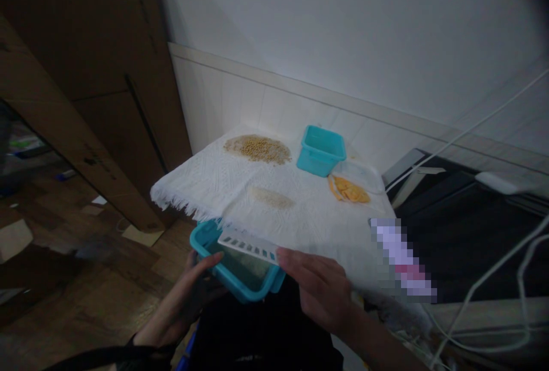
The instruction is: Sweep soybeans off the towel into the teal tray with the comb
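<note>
My left hand (pixel 203 276) grips a teal plastic tub (pixel 242 291), its thumb over the near left rim and the other fingers underneath or hidden. Pale grains, seemingly rice (pixel 253 262), lie inside this tub, which sits below the table's front edge. Closed on the end of a flat white strip with slots (pixel 249 247), my right hand (pixel 321 285) holds it across the tub's opening. On the white cloth (pixel 206 174) above is a thin patch of similar pale grains (pixel 272 198). Farther back spreads a heap of yellowish beans (pixel 261 148).
A second teal tub (pixel 319 156) stands by the wall. Next to it are a folded yellow cloth (pixel 349 189) and a clear lid-like piece (pixel 362 176). White cables (pixel 484 279) hang at the right; a large cardboard box (pixel 115 91) stands left.
</note>
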The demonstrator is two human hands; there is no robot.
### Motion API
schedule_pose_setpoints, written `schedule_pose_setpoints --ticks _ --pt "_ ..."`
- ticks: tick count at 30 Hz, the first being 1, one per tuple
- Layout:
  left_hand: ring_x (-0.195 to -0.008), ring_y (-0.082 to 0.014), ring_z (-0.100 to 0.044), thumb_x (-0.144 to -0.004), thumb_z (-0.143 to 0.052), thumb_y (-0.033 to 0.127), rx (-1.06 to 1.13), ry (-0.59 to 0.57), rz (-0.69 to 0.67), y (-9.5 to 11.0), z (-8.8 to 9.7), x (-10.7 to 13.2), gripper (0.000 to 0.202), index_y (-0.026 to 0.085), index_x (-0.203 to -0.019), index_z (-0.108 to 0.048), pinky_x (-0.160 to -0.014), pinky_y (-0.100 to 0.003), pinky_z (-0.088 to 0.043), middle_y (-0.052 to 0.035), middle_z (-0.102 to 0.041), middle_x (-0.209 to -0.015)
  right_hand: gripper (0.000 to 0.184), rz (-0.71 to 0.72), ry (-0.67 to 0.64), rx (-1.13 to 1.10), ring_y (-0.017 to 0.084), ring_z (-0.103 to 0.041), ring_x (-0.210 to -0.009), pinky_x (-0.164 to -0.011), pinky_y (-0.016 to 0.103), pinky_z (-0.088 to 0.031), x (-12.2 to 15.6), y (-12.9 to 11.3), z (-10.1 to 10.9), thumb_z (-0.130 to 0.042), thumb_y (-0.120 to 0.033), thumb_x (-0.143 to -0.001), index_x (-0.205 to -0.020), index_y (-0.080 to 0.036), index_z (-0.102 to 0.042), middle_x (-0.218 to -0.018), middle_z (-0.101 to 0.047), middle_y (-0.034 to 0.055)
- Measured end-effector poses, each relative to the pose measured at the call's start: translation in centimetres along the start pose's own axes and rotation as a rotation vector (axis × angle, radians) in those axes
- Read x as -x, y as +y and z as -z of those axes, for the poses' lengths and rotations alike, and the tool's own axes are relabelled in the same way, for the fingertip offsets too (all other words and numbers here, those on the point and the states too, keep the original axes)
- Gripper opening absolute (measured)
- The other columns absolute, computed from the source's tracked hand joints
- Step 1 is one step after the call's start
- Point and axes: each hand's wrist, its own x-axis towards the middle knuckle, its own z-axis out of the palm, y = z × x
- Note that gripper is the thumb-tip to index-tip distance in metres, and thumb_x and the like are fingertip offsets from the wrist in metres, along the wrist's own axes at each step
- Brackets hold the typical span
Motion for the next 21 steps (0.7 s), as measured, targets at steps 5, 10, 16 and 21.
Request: schedule_pose_setpoints --ticks 5,10,16,21 --pt "-0.122 -0.0414 -0.079 -0.071 -0.104 0.043 0.000 0.048 -0.009 -0.3 0.3 -0.1 0.101 0.035 -0.156 -0.050 -0.110 -0.061 -0.060 -0.0129 -0.079 -0.131 0.032 -0.257 0.160 0.253 0.018 -0.087 -0.076 -0.071 0.023 -0.070 0.3 3.0 3.1 -0.063 -0.011 -0.104 -0.118 -0.027 -0.087 -0.098 -0.091 0.0000" --pt "-0.124 -0.0400 -0.080 -0.075 -0.101 0.047 0.005 0.076 0.082 -0.9 0.3 -1.3 0.103 0.037 -0.162 -0.046 -0.111 -0.059 -0.061 -0.0139 -0.078 -0.137 0.020 -0.463 0.237 0.320 0.018 -0.080 -0.058 -0.061 0.025 -0.066 2.5 7.5 5.2 -0.074 -0.033 -0.105 -0.114 -0.024 -0.089 -0.094 -0.090 0.0039" --pt "-0.120 -0.0392 -0.082 -0.075 -0.101 0.044 0.026 0.075 0.090 -1.2 0.5 -1.8 0.102 0.040 -0.161 -0.045 -0.110 -0.058 -0.062 -0.0120 -0.076 -0.140 0.025 -0.567 0.218 0.264 0.017 -0.073 -0.052 -0.058 0.026 -0.064 3.9 8.8 4.6 -0.074 -0.039 -0.104 -0.116 -0.025 -0.090 -0.093 -0.090 0.0045" --pt "-0.117 -0.0376 -0.083 -0.076 -0.100 0.043 0.034 0.075 0.078 -1.2 0.6 -2.0 0.097 0.040 -0.158 -0.048 -0.109 -0.057 -0.063 -0.0121 -0.075 -0.141 0.023 -0.530 0.213 0.224 0.016 -0.071 -0.050 -0.057 0.025 -0.063 2.2 9.0 3.3 -0.071 -0.033 -0.102 -0.111 -0.024 -0.090 -0.085 -0.089 0.0031"
